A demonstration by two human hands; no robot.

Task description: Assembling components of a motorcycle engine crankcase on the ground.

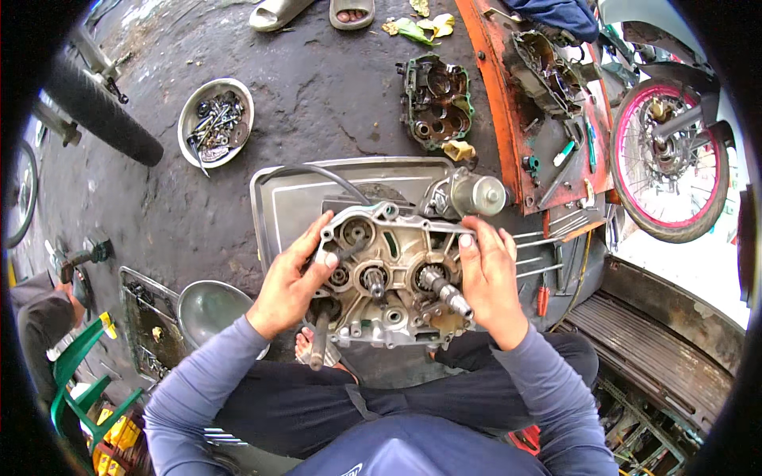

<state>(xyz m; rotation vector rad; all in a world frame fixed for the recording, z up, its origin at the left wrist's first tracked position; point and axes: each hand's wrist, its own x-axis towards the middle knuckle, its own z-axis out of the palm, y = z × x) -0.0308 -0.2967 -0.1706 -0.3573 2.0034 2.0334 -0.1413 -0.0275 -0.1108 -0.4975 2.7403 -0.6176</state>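
I've got the case (397, 238) right between the two hands, over the near side of the tray (266, 222), its shafts (444, 292) facing my camera. The left hand (290, 279) is clamped on the left edge, thumb pressed to the face, fingers spread a little along the rim. And the right hand (494, 282) grips the upper right corner, thumb in front, fingers bent over beside the motor (478, 195). Writing now: I catch pale lettering (349, 470) on the blue cloth (397, 444) at the bottom, cut off, too partial to read.
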